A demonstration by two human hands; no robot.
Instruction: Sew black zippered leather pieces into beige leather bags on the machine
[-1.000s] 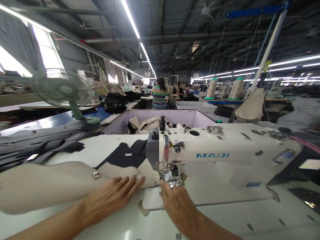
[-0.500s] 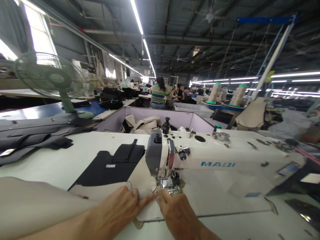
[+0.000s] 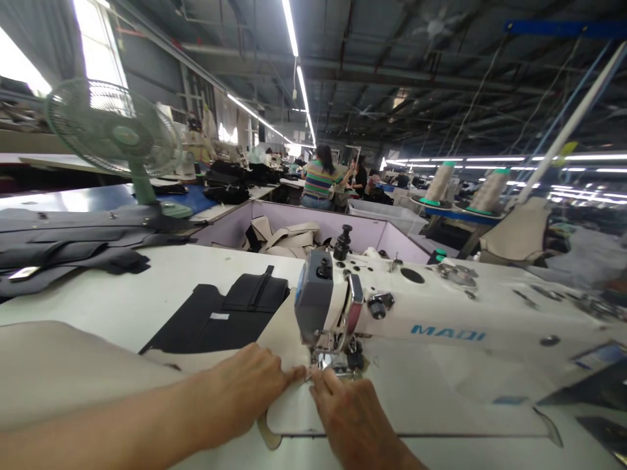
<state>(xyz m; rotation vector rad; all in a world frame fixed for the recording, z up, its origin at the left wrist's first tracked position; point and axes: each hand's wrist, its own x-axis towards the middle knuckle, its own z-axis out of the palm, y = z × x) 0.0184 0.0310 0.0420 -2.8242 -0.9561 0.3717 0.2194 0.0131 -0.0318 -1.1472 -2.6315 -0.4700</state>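
A white sewing machine [image 3: 441,320] stands on the pale table, its needle area just beyond my fingertips. My left hand [image 3: 249,385] lies curled on beige material [image 3: 196,360], thumb and fingers closed at its edge near the presser foot. Close beside it, my right hand [image 3: 343,405] has its fingers bunched together at the same edge, pinching the material. The fingertips of both hands almost touch. A black piece with a pocket and small white label [image 3: 215,320] lies behind the left hand, partly over the beige material.
Dark grey pieces [image 3: 73,245] are stacked at the left, near a green fan [image 3: 125,137]. A lilac-walled bin [image 3: 357,227] behind the machine holds beige pieces. Thread cones [image 3: 438,183] stand at the back right. A person in a striped top [image 3: 319,179] stands farther away.
The view has shifted, so the machine appears farther right. My left hand is more closed, its forearm lies farther across the material, and its fingers have drawn in. My right hand stays by the presser foot.
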